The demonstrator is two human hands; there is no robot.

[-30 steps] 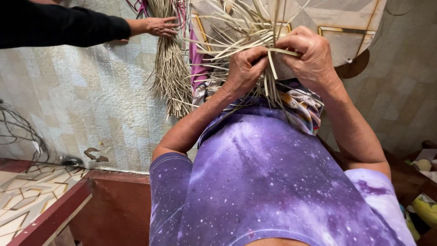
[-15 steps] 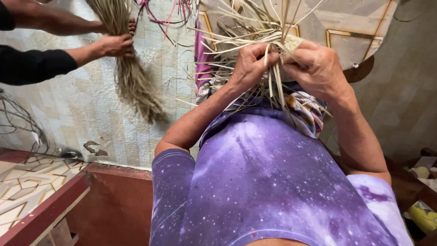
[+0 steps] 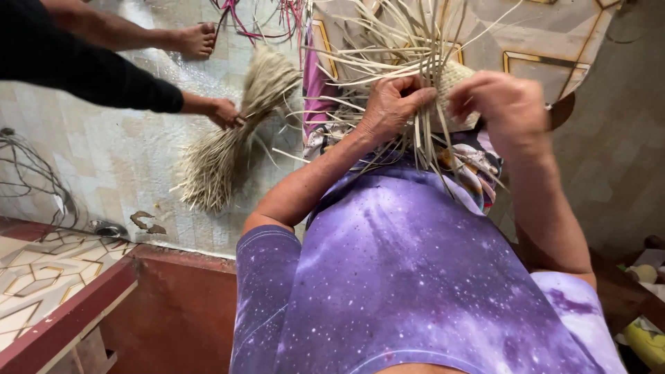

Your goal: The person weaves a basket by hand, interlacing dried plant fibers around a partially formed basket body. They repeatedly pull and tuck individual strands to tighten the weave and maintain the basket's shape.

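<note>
The left hand (image 3: 391, 104) grips pale straw strips (image 3: 388, 52). The right hand (image 3: 502, 104) pinches the woven piece (image 3: 454, 76). Another person's hand (image 3: 225, 112) holds a straw bundle (image 3: 228, 131).

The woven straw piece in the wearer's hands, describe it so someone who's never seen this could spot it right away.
Start at the purple starry shirt filling the lower frame and follow both forearms up. Between the left hand and right hand sits the woven straw piece, pale strips sticking out loose. Unlike the straw bundle another person grips to the left, it is tightly plaited.

Woven straw piece (image 3: 457, 86), upper centre: one. Loose straw bundle (image 3: 228, 131), upper left: one. Hands: three, two own, one co-worker's (image 3: 225, 111). Bare foot (image 3: 197, 39), upper left: one.
</note>
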